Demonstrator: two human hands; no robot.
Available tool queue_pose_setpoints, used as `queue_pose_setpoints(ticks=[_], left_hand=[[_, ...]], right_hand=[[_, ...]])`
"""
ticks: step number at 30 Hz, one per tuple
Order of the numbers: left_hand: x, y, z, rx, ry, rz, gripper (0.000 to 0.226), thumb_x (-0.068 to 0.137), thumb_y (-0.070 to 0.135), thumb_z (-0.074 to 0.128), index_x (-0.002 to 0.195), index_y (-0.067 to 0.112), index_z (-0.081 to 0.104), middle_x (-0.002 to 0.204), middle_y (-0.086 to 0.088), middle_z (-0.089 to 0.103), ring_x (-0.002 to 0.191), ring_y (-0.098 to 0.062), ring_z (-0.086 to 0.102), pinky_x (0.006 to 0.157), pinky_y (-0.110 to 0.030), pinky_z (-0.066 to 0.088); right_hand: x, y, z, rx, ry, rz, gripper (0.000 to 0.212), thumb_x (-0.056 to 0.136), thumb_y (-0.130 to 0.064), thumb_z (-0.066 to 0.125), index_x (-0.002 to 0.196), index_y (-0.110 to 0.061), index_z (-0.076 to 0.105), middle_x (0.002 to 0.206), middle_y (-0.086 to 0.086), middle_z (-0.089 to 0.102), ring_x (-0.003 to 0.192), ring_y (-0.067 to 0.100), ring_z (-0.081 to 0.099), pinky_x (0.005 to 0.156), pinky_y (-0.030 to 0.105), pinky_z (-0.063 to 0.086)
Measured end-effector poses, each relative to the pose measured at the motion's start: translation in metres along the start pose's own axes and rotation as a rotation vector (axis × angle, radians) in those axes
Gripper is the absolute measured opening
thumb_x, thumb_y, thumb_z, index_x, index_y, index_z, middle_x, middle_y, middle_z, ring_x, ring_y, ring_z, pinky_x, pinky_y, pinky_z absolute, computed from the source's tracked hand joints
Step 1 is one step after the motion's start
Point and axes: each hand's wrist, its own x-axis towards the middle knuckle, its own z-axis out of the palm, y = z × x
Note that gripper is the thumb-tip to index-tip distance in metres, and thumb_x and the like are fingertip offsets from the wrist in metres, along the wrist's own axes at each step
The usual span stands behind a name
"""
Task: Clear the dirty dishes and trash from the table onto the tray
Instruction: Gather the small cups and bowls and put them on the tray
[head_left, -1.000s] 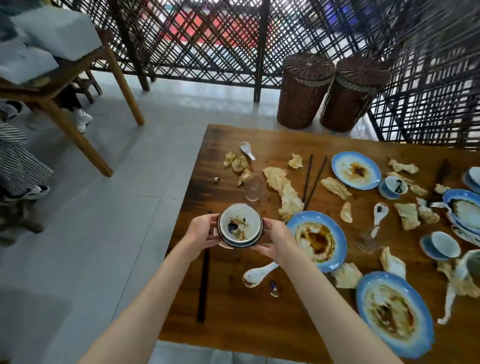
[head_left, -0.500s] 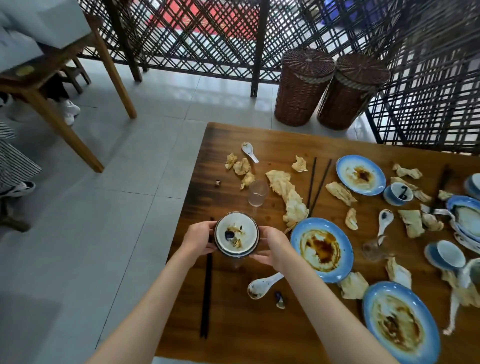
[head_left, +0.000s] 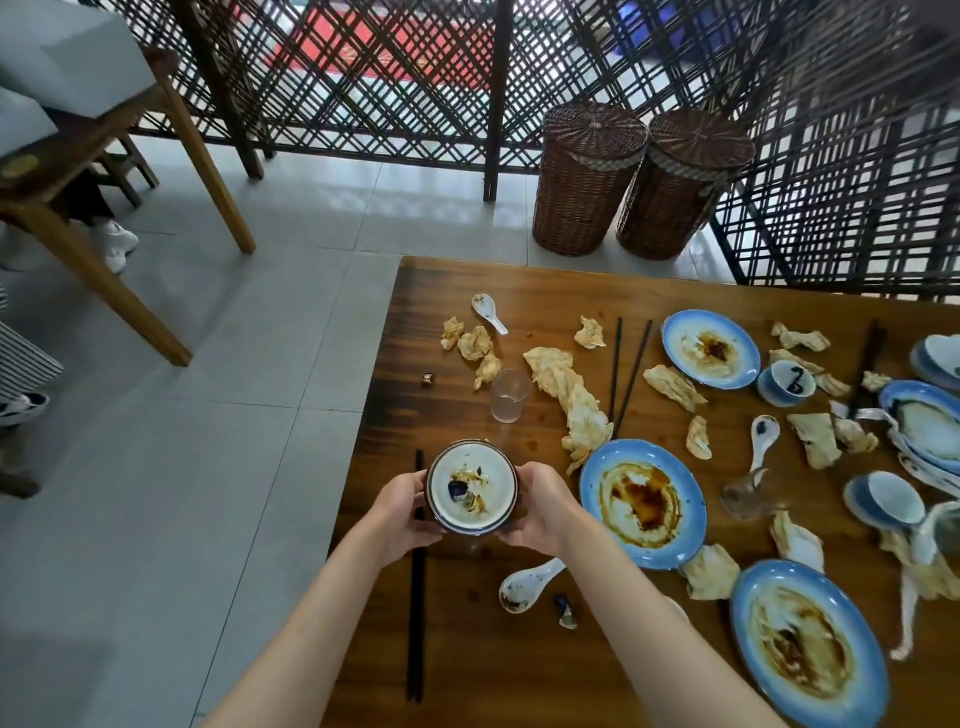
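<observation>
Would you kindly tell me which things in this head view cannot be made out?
- The tray: nowhere in the head view.
- Base of the dirty white bowl with dark rim: hidden by the left hand and right hand, so whether it rests on the brown wooden table is unclear.
- Stacked blue dishes: cut off by the right edge.
- Small dark scrap: too small to identify.

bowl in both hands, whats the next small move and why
Probably carry the bowl level toward the tray, which is not in view, so look for it first. The left hand and right hand already cup its sides, and food scraps still sit inside, so tilting could spill them. Plates, spoons and crumpled napkins remain on the table.
</observation>
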Motion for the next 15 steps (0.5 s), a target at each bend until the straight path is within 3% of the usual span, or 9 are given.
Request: queue_pose_setpoints(ticks=[2,6,11,15], left_hand=[[-0.003,0.0,0.003,-0.009,-0.001,0.015,0.028,0.097,0.017,0.035,0.094,0.017,0.063,0.117,-0.015,0.055,0.099,-0.031,0.055,0.072,-0.041,0.052],[-0.01,0.006,0.011,-0.024,0.005,0.039,0.027,0.098,0.015,0.036,0.096,0.015,0.062,0.115,-0.016,0.056,0.098,-0.026,0.055,0.065,-0.038,0.052],[-0.021,0.022,0.038,0.01,0.022,0.063,0.026,0.097,0.013,0.035,0.108,0.014,0.059,0.116,-0.014,0.054,0.111,-0.029,0.051,0.084,-0.045,0.051],[-0.034,0.03,0.075,0.105,0.009,0.119,0.023,0.096,0.014,0.035,0.096,0.016,0.058,0.103,-0.011,0.056,0.1,-0.025,0.053,0.085,-0.044,0.051]], right_hand=[[0.0,0.003,0.001,0.03,0.028,-0.022,0.038,0.09,-0.02,0.037,0.12,-0.004,0.054,0.116,0.018,0.06,0.103,0.031,0.059,0.083,0.042,0.051],[-0.002,-0.001,-0.001,0.051,0.045,-0.045,0.037,0.09,-0.022,0.038,0.12,-0.007,0.053,0.12,0.016,0.059,0.107,0.03,0.057,0.096,0.048,0.047],[-0.023,-0.019,-0.018,0.099,0.082,-0.11,0.023,0.092,-0.022,0.036,0.099,-0.01,0.055,0.1,0.012,0.061,0.09,0.026,0.06,0.07,0.041,0.053],[-0.041,-0.036,-0.048,0.139,0.063,-0.15,0.023,0.093,-0.022,0.035,0.089,-0.012,0.055,0.099,0.011,0.058,0.093,0.029,0.057,0.082,0.048,0.051]])
